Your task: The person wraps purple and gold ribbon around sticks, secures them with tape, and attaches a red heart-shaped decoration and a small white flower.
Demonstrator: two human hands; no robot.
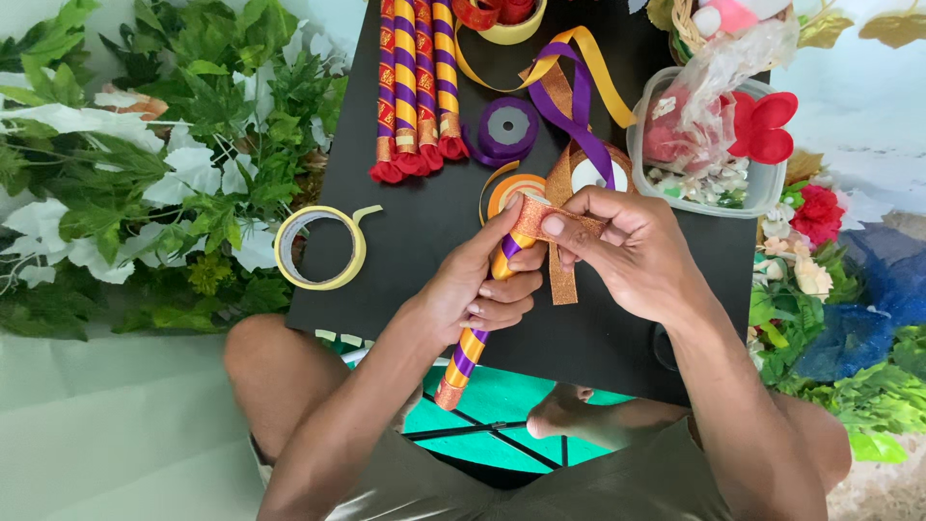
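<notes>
L hand (477, 289) grips striped stick (473, 347) (orange-purple); R hand (627, 253) pinches glitter ribbon (559, 227).

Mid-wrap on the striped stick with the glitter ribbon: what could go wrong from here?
1. The left hand grips the orange-and-purple striped stick mid-shaft; if it turns, the wrap may go skewed.
2. The right hand pinches the copper glitter ribbon at the stick's top; its loose tail could twist or crease.
3. The purple and orange satin ribbons lie tangled just behind and might snag.
</notes>
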